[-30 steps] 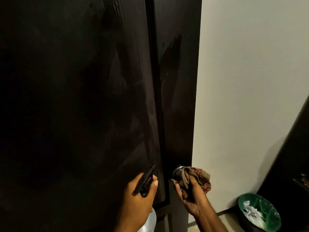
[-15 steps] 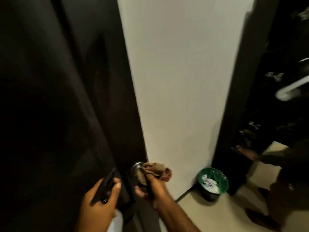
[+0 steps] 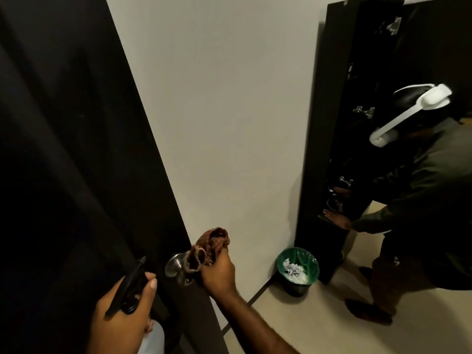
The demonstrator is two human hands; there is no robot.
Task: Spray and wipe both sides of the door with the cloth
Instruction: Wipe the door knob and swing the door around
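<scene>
The dark door [image 3: 63, 149] fills the left of the view, its edge slanting down to a metal knob [image 3: 173, 264]. My right hand [image 3: 218, 273] grips a bunched brown cloth [image 3: 210, 245] and is at the knob; whether its fingers also hold the knob I cannot tell. My left hand [image 3: 125, 312] holds a spray bottle with a black trigger head [image 3: 130, 284] and a pale body [image 3: 153, 338], close to the door face at the bottom.
A white wall [image 3: 224, 111] stands right of the door. A black bin with a green liner [image 3: 297, 269] sits on the floor by a tall dark cabinet [image 3: 329, 123]. Another person [image 3: 419, 200] wearing a white headset bends at the cabinet on the right.
The view has swung right, bringing the cabinet and the other person into sight. Both my hands keep their places at the knob and bottle.
</scene>
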